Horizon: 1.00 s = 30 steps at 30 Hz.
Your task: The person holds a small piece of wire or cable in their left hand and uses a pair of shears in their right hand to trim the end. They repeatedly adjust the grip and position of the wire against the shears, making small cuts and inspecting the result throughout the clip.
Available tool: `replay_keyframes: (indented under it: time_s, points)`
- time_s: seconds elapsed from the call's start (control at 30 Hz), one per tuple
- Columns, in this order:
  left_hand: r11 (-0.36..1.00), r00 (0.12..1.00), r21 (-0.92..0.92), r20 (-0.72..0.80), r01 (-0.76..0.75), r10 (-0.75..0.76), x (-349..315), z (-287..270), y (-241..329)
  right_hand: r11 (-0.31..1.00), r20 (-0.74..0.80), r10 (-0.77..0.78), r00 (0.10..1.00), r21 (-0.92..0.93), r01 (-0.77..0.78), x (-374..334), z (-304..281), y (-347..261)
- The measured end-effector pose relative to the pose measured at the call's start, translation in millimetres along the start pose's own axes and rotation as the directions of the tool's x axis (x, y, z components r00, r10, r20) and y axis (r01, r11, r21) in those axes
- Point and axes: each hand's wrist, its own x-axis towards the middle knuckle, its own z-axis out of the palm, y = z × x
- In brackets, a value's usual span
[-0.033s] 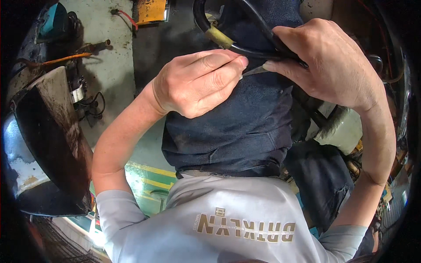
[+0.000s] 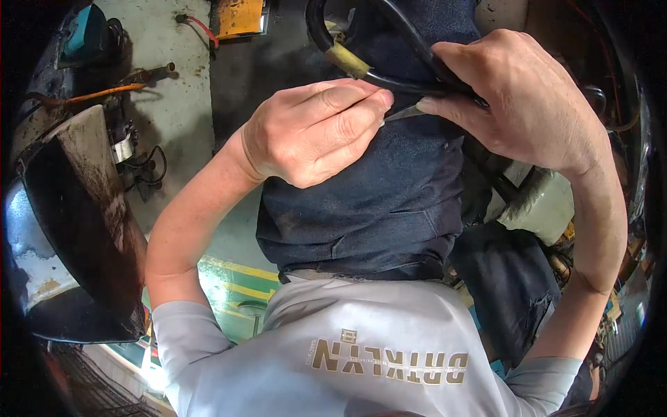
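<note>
A thick black cable [image 2: 410,85] loops over my dark trousers, with a yellowish band [image 2: 347,59] wrapped around one stretch of it. My right hand [image 2: 531,104] is closed around the cable where two runs of it meet. A thin, pointed grey blade-like piece [image 2: 405,112] shows between my right thumb and my left fingertips; its other end is hidden by the right hand. My left hand [image 2: 319,132] is closed in a pinch just below the cable, beside the tip of the blade-like piece. Whatever sits between its fingers is hidden.
On the left stands a worn black padded piece [image 2: 80,229] like a seat. Farther off lie an orange cord [image 2: 104,92], a teal object [image 2: 85,33], a red wire [image 2: 203,29] and an orange-yellow panel [image 2: 240,17]. Dark cloth [image 2: 511,278] and a pale block [image 2: 542,208] are at right.
</note>
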Motion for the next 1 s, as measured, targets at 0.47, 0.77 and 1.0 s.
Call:
replay_keyframes:
  time_s: [0.47, 0.77, 1.0]
  points:
    - [1.000, 1.000, -0.006, -0.020, 0.006, -0.006, -1.4, 2.0, 0.4, 0.999, 0.047, 0.052, 0.998, -0.006, -0.052, 0.5, -0.3, -2.3]
    - [0.999, 0.999, 0.030, 0.037, 0.014, -0.016, -2.4, -2.3, 3.0, 0.997, 0.002, 0.008, 1.000, 0.075, -0.008, -1.6, 2.8, 1.1]
    - [0.995, 0.995, -0.041, 0.044, 0.089, -0.087, 2.4, -5.9, 2.1, 0.992, 0.020, 0.015, 1.000, 0.124, -0.017, -2.6, 1.9, 8.1]
